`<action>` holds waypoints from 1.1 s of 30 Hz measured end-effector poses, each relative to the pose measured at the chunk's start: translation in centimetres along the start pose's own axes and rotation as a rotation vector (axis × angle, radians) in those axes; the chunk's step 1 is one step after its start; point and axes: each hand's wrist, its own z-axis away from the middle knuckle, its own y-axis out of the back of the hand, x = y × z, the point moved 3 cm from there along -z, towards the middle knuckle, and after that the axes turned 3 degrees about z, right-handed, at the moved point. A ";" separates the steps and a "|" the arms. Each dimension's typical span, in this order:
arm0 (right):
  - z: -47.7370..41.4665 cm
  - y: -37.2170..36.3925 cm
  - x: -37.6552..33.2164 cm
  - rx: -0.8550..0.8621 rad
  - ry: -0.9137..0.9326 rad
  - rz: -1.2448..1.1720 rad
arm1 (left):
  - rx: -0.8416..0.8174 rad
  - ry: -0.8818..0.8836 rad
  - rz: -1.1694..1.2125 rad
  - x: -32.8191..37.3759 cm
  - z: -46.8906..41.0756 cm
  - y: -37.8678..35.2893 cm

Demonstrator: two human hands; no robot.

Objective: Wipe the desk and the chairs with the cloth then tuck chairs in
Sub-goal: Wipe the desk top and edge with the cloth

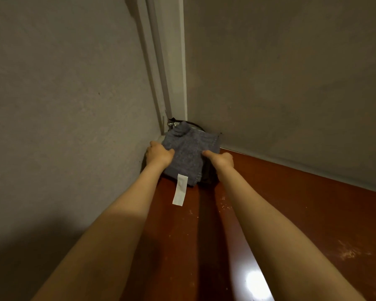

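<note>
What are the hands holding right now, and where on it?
Both grip the grey cloth: the left hand holds its left edge, the right hand its right edge, with the white label hanging at the near edge.

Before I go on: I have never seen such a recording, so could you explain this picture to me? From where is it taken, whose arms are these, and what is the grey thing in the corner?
There is no machine here. A person wears a camera on the head, so you look forward and down along their two bare arms. This is the only view. The left hand and the right hand each grip one side of a grey cloth, which has a white label at its near edge. The cloth lies over a dark object that I cannot identify, in the corner where two grey walls meet. A white duct runs up that corner. Below is the reddish-brown desk, with pale marks and a bright light reflection.
</note>
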 end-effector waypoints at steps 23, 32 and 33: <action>3.3 11.9 5.0 0.225 0.179 0.037 | -0.295 -0.234 0.080 3.5 8.1 -8.6; 2.7 11.4 6.8 0.326 0.467 0.820 | -0.173 -0.809 -0.560 5.6 9.7 -13.6; 2.1 10.6 7.3 0.269 0.488 0.914 | -0.289 -0.813 -0.573 5.5 9.6 -14.7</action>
